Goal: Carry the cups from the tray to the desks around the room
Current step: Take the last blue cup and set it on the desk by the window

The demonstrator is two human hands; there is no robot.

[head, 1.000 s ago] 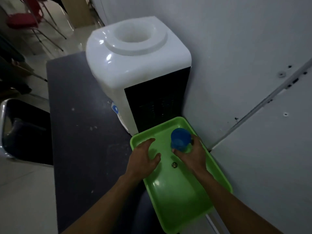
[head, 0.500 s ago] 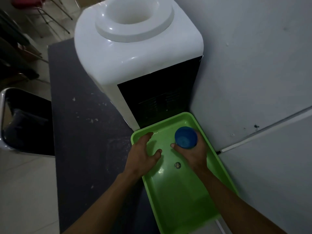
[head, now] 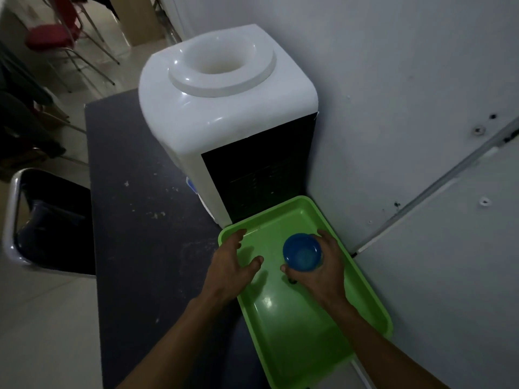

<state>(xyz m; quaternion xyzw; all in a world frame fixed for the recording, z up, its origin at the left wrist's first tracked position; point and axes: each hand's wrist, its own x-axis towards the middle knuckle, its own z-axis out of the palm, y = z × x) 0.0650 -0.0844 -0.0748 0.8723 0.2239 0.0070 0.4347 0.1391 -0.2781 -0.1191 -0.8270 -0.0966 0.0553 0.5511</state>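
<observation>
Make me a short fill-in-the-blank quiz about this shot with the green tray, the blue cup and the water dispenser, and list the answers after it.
1. The right hand grips a cup whose colour is ____.
2. The tray under both hands is ____ in colour.
3. The left hand, fingers spread, holds ____.
4. The white water dispenser stands on the dark table with no ____ on top.

Missing words: blue; green; nothing; bottle

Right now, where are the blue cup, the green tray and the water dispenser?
blue cup (head: 302, 251): head view, on its open mouth.
green tray (head: 297, 329): head view, on the bare floor of the tray.
water dispenser (head: 224, 116): head view, on its white top housing.
</observation>
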